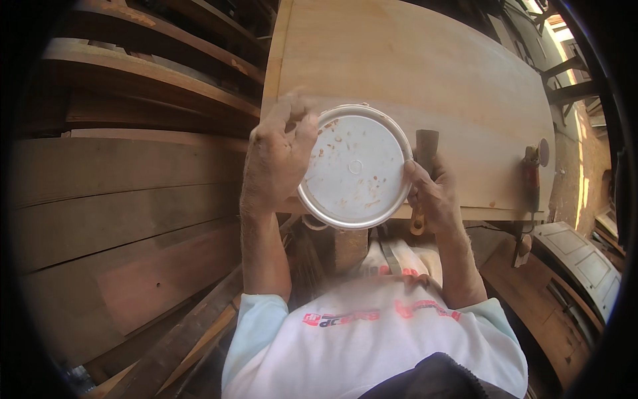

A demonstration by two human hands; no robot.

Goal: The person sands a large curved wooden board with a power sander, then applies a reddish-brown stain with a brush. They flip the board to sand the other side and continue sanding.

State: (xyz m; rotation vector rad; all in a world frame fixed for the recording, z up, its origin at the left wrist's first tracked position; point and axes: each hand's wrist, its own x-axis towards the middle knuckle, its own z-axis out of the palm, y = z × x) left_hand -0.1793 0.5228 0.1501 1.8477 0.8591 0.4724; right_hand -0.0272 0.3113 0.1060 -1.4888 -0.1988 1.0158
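Note:
A round white lid (355, 171) with brown specks and smears sits at the centre, its raised rim facing me; it looks like the top of a bucket, whose body is hidden. My right hand (432, 193) grips the right rim with the thumb on top. In the same hand is a putty knife (427, 143), its broad dull blade pointing away and its yellowish handle end showing below the fingers. Beside the left rim, my left hand (280, 149) is raised with fingers apart and blurred by motion; whether the thumb touches the rim I cannot tell.
A large pale wooden panel (399, 53) lies beyond the lid. At its right edge rests a red and dark power tool with a round disc (531, 174). Stacked boards (126, 166) fill the left side. A white panelled door (578, 256) leans at the lower right.

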